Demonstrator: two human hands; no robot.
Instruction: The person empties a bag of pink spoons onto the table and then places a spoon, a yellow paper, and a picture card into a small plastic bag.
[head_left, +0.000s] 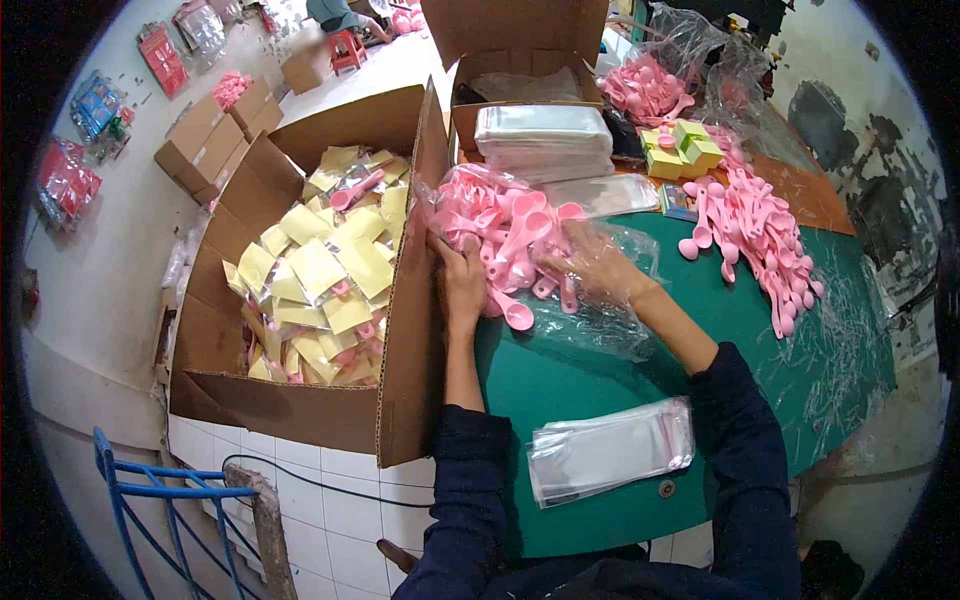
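Note:
A clear plastic bag (625, 325) full of pink plastic measuring spoons (525, 230) lies on the green table, several spoons spilling from its near side. At its left edge my left hand (460, 280) grips the plastic, next to the carton wall. My right hand (600, 265) is over the right part of the spoons, smeared by motion, so its fingers cannot be made out. Nearer to me lies a stack of clear flat plastic sleeves (610, 450).
An open carton (290, 405) on the left holds packets with yellow cards (320, 270). Loose pink spoons (750, 225) are heaped at the right. Yellow boxes (690, 150) and stacked clear sleeves (545, 140) stand behind. A blue metal frame (170, 490) is at the lower left.

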